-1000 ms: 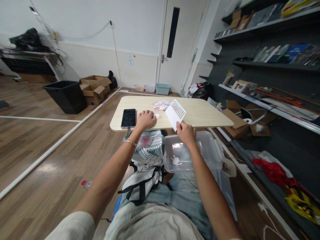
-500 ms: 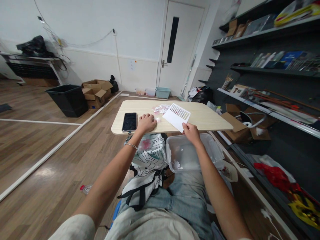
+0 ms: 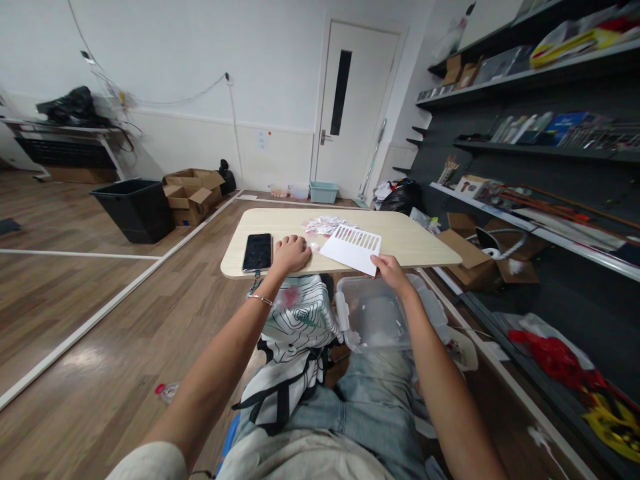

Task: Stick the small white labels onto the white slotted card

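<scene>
My right hand [image 3: 389,270] pinches the lower right corner of a white card [image 3: 350,252] with a row of slots along its far edge. The card is held slanted over the table's near side. Palm down on the pale wooden table [image 3: 420,243], my left hand [image 3: 291,253] rests with its fingers slightly bent and apart. Beside it on the left lies a dark-screened phone [image 3: 258,252] with a strap. A heap of small white pieces [image 3: 327,225] with reddish traces lies behind the card. What is under my left palm is hidden.
Below the table's near edge stands a clear plastic bin [image 3: 373,320] holding a few white scraps. A black-and-white patterned cloth [image 3: 300,327] hangs over my lap. A black trash bin [image 3: 134,210] and cardboard boxes [image 3: 190,193] stand left; loaded shelves [image 3: 530,140] line the right.
The card has turned and tilted flatter in my right hand, so its slots look paler. My left hand stays by the phone. The whole view has shifted slightly.
</scene>
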A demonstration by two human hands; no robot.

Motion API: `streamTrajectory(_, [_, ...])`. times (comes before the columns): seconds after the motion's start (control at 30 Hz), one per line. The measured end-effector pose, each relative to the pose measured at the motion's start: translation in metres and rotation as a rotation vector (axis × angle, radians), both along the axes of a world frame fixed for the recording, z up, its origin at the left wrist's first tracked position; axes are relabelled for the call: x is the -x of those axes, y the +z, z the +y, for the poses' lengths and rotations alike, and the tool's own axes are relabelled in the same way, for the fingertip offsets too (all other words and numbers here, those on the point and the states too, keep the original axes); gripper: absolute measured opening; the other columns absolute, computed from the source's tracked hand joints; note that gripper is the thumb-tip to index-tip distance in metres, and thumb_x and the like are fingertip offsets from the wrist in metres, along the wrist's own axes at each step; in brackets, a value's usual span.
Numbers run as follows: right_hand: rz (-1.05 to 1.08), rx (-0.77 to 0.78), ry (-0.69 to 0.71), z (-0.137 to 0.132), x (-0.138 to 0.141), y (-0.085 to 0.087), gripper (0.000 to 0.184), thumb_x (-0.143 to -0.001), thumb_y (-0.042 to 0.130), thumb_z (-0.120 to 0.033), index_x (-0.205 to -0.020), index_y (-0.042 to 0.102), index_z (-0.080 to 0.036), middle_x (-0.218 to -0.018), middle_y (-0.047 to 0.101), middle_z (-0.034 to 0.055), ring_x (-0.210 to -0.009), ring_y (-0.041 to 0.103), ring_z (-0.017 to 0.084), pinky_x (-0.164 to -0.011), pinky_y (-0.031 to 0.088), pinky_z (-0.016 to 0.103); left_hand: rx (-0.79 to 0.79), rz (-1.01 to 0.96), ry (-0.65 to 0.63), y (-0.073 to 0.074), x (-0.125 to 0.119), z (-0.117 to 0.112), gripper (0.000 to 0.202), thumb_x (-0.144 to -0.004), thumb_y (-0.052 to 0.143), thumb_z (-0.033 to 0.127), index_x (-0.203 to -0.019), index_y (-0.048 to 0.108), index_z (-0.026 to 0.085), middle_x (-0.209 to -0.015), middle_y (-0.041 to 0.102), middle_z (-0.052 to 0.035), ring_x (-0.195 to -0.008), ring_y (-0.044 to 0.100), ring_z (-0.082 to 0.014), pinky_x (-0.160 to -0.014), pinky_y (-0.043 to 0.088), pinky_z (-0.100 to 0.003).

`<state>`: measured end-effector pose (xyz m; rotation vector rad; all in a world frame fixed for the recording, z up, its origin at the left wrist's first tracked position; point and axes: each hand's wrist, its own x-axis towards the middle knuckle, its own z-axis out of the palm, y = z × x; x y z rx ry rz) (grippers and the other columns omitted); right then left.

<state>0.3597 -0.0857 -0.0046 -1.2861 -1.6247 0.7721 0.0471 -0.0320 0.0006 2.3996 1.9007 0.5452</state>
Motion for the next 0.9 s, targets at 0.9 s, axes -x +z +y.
streamTrajectory(0.9, [0.109,-0.042,-0.053,-0.008,-0.019,0.003,0.054,-0.078,0.069,-0.072,-0.059,0.061,-0.022,-0.052,0.057,0.0018,-0.051,0.048,0.016,-0.048,0.039,0.029,-0.002,0.004,0.005,-0.002,0.0,0.001,0.045,-0.104,0.039,0.046,-0.134,0.064,0.023,-0.15,0.061,-0.0158,-0.141,0.052,-0.0338,-0.115,0.041,-0.05])
